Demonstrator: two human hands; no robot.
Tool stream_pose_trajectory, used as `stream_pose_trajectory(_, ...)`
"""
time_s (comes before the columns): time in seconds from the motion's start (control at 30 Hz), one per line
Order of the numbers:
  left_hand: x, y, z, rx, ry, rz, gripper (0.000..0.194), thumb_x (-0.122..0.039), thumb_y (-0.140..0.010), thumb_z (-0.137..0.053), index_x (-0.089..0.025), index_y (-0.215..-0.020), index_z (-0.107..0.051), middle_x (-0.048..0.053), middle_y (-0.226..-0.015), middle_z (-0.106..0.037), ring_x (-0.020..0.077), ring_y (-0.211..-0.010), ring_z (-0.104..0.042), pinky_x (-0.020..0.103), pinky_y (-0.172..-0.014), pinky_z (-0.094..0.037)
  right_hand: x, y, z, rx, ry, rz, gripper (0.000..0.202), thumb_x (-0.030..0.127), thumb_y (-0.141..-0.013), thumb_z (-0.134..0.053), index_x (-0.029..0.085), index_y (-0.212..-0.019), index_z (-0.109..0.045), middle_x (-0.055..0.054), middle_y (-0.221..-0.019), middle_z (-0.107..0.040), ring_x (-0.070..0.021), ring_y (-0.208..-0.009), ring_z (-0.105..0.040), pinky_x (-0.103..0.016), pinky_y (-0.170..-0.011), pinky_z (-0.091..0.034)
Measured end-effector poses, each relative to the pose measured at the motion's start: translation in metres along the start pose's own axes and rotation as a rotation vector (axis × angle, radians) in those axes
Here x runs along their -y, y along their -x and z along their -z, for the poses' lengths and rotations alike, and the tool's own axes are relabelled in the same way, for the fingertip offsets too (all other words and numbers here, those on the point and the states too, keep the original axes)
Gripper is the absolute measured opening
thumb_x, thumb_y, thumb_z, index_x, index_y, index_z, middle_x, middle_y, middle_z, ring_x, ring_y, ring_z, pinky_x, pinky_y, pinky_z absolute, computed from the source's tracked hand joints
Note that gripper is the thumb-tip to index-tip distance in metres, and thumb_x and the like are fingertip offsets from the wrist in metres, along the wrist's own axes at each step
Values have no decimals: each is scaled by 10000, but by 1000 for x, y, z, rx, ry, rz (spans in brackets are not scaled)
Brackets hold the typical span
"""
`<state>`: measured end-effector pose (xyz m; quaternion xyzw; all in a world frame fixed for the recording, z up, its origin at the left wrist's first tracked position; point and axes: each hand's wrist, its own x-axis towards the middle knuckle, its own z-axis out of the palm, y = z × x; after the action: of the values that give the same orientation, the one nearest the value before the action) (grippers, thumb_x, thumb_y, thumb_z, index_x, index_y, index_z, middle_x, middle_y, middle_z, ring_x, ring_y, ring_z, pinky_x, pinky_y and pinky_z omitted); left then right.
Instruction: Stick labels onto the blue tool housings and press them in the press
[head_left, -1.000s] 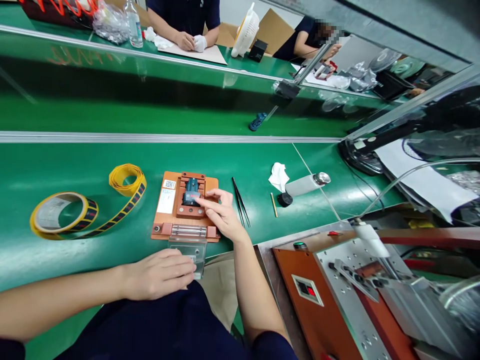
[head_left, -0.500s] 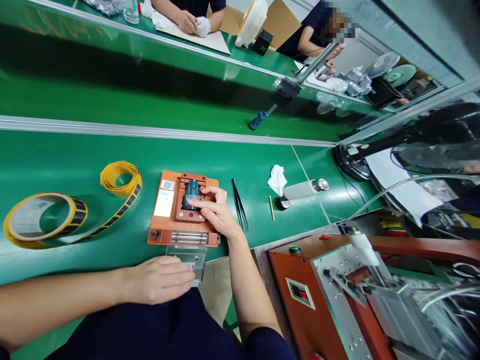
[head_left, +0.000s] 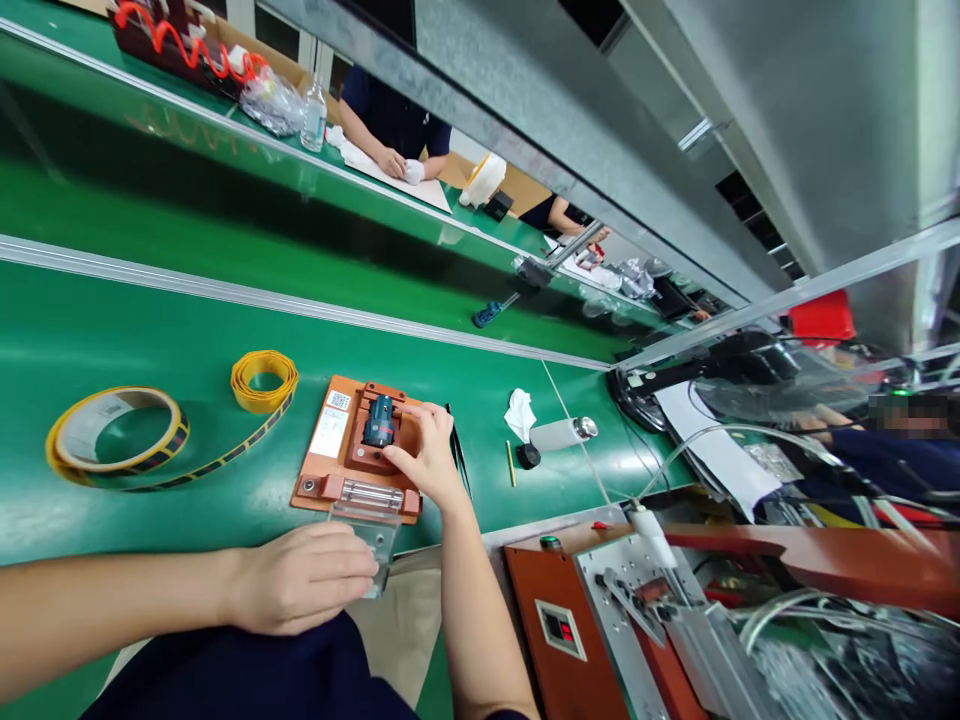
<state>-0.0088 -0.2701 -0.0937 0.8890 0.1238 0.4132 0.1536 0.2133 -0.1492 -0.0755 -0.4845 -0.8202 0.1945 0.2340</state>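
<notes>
At green desk (head_left: 172,330), our right hand (head_left: 429,452) spread beside dark-blue cylindrical housing (head_left: 379,423); left hand (head_left: 309,572), fingers together, on clear plastic flap (head_left: 384,542). We'd seat housing squarely.

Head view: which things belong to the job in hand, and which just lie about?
Job, seemingly: orange fixture; blue part inside, near right hand; clear cover under left hand; perhaps label strip, tweezers.

Lying about, probably: crumpled tissue; thin stick; white cylinder.

Your bench (head_left: 180,335) is brightly lit; a dark band shadows the green panel (head_left: 172,235) toward ten o'clock. Toward four o'clock, your view stretches and blurs.
</notes>
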Motion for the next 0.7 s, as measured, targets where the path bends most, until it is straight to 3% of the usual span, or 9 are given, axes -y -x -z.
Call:
stream_pose_trajectory(0.13, 15, -32, 14, -205, -75, 47, 373, -71, -941, -538, -168, -1285, -644, 124, -1164, -751, 239, -1106, -679, 425, -991, -541, 15, -11, -3, 43, 169, -103, 491, 614, -746, -783, 194, -954, -639, -105, -1025, -580, -319, -1038, -512, -488, -914, -480)
stream_pose_trajectory(0.2, 33, -56, 22, -365, -125, 228, 338, -96, -956, -549, -220, -1250, -661, 90, -1180, -741, 227, -1123, -665, 444, -1015, -514, 23, -14, -2, 31, 183, -95, 394, 538, -784, -767, 196, -896, -605, -95, -972, -604, -296, -980, -549, -451, -870, -498)
stream_pose_trajectory(0.27, 55, -79, 32, -542, -93, 512, 277, -189, -950, -597, -232, -1209, -686, 89, -1233, -709, 249, -1188, -625, 477, -1041, -487, 32, -12, 5, -49, 129, -76, 360, 470, -800, -761, 196, -965, -595, -89, -992, -636, -272, -961, -597, -420, -863, -513)
stream_pose_trajectory(0.33, 75, -99, 42, -624, 180, 799, 325, -325, -901, -677, -217, -1206, -698, 109, -1272, -679, 287, -1213, -605, 482, -1017, -499, 42, -5, 17, -146, 79, -49, 412, 436, -806, -762, 196, -1089, -583, -87, -1045, -669, -258, -979, -637, -410, -889, -520)
stream_pose_trajectory(0.4, 88, -114, 50, -559, 561, 952, 461, -448, -831, -742, -176, -1202, -708, 131, -1188, -708, 294, -1092, -664, 441, -912, -550, 53, 5, 32, -235, 72, -20, 453, 430, -811, -765, 199, -1155, -581, -86, -1069, -694, -255, -997, -658, -414, -917, -521)
stream_pose_trajectory(0.47, 92, -126, 54, -473, 853, 965, 543, -509, -775, -789, -145, -1173, -720, 124, -1055, -744, 251, -914, -701, 380, -814, -565, 63, 14, 46, -323, 32, -22, 479, 442, -808, -776, 200, -1177, -590, -86, -1080, -702, -249, -1001, -665, -408, -926, -526)
stream_pose_trajectory(0.53, 90, -136, 54, -481, 986, 917, 558, -510, -731, -837, -145, -1140, -734, 104, -1010, -754, 207, -828, -689, 329, -773, -551, 70, 20, 56, -369, -113, -54, 513, 458, -813, -767, 203, -1217, -582, -89, -1117, -699, -233, -992, -673, -381, -896, -546)
stream_pose_trajectory(0.6, 84, -145, 51, -521, 1069, 870, 542, -476, -696, -881, -159, -1115, -749, 90, -1022, -758, 190, -844, -679, 299, -788, -533, 72, 23, 60, -354, -318, -115, 470, 474, -859, -704, 211, -1226, -575, -76, -1106, -696, -201, -907, -682, -336, -799, -566)
stream_pose_trajectory(0.7, 76, -154, 46, -538, 1079, 825, 503, -455, -693, -895, -171, -1091, -773, 88, -1026, -767, 204, -928, -680, 291, -844, -519, 69, 25, 57, -293, -585, -245, 340, 505, -915, -616, 228, -1108, -575, 3, -850, -653, -130, -626, -603, -251, -555, -493)
